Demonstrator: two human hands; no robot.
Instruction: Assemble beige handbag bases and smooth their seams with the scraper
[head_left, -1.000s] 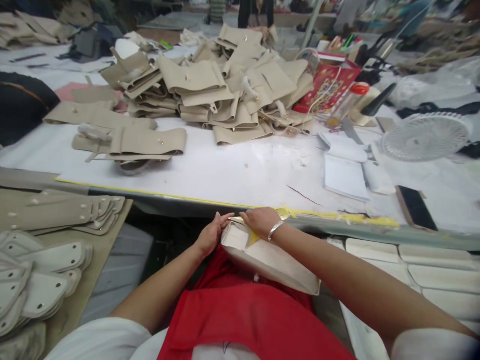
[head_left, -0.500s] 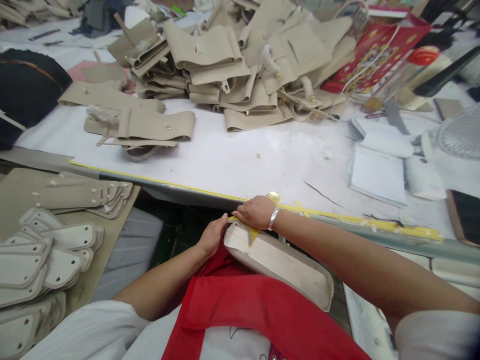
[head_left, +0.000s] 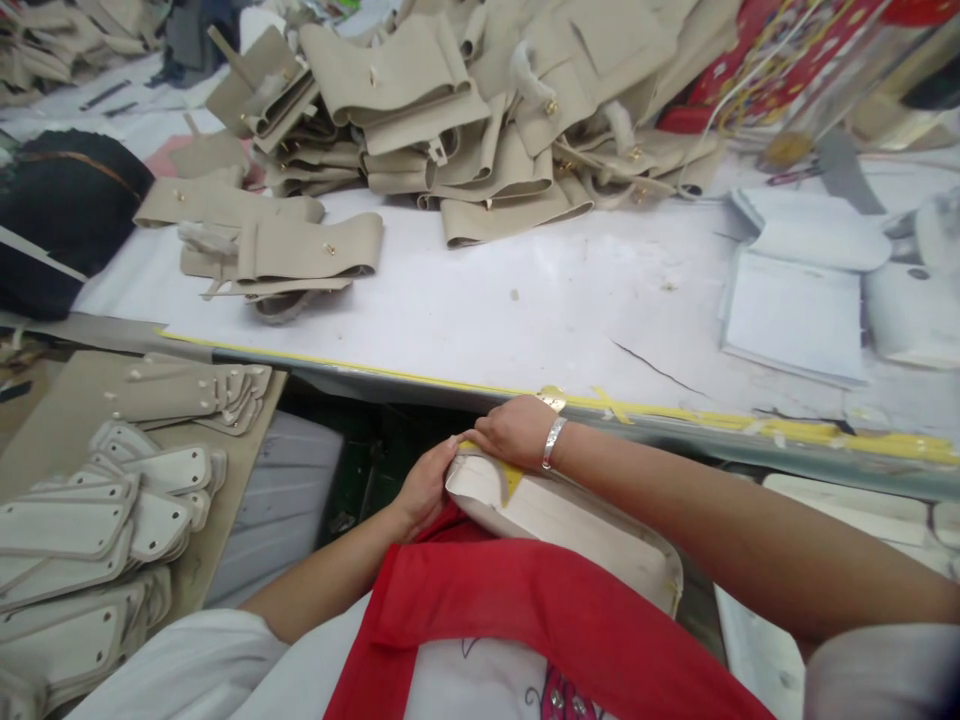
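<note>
A long cream bag piece [head_left: 592,520] with rounded ends lies slantwise against my body, over the red apron [head_left: 525,580]. My left hand [head_left: 427,490] grips its left end, fingertips at the top corner and the thumb side facing up. Bent over that same corner, my right hand [head_left: 514,432] has its fingers closed on the upper edge, touching my left fingertips. A flat yellow pointed piece [head_left: 512,484] shows below my right hand, and a shiny gold-coloured bit [head_left: 552,394] sticks out above it. What lies under the right fingers is hidden.
Folded beige bag parts [head_left: 420,130] with metal fittings are heaped on the white table [head_left: 540,320], whose front edge carries yellow tape [head_left: 675,415]. At left, white strap-shaped pieces [head_left: 67,520] are stacked on a board [head_left: 195,500]. A white pouch [head_left: 795,300] lies at right.
The view has shifted slightly, so the table things sit differently in it. Both hands stay at the bag piece's left end; less of the yellow piece shows now.
</note>
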